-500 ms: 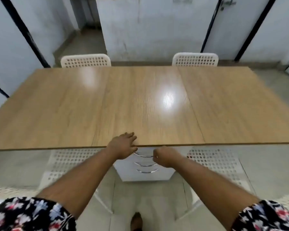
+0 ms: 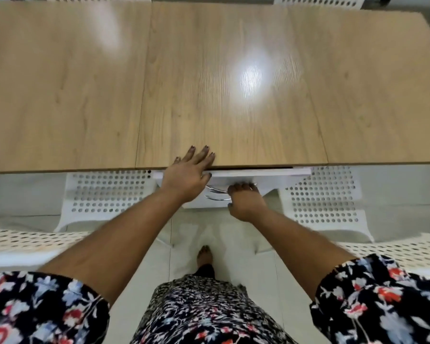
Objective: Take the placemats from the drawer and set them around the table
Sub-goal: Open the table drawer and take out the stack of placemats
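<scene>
A person stands at the near edge of a wooden table (image 2: pixel 209 83), arms stretched forward over the gap between two white perforated chairs (image 2: pixel 104 194) tucked under it. The left hand (image 2: pixel 186 172) lies flat with its fingers straight and slightly spread, the fingertips (image 2: pixel 205 151) resting on the table's near edge while the palm hangs over the front of a white drawer unit (image 2: pixel 258 173) that sits just below the tabletop. The right hand (image 2: pixel 243 201) is lower and to the right, its fingers curled downward over a curved metal handle (image 2: pixel 216 189) on the unit's front — it appears to grip that handle, though the fingers hide the contact itself. A second metal handle shows just beneath the first, partly covered by the same hand. The top drawer's white upper edge juts out a little from under the table, with a thin dark slit between it and the tabletop; nothing of its inside can be seen, so the placemats are not visible. Two more white chairs stand at the far side of the table — only their backs show. Below, floral sleeves, a patterned dress and one bare foot (image 2: pixel 204 256) on pale floor tiles fill the lower frame.
</scene>
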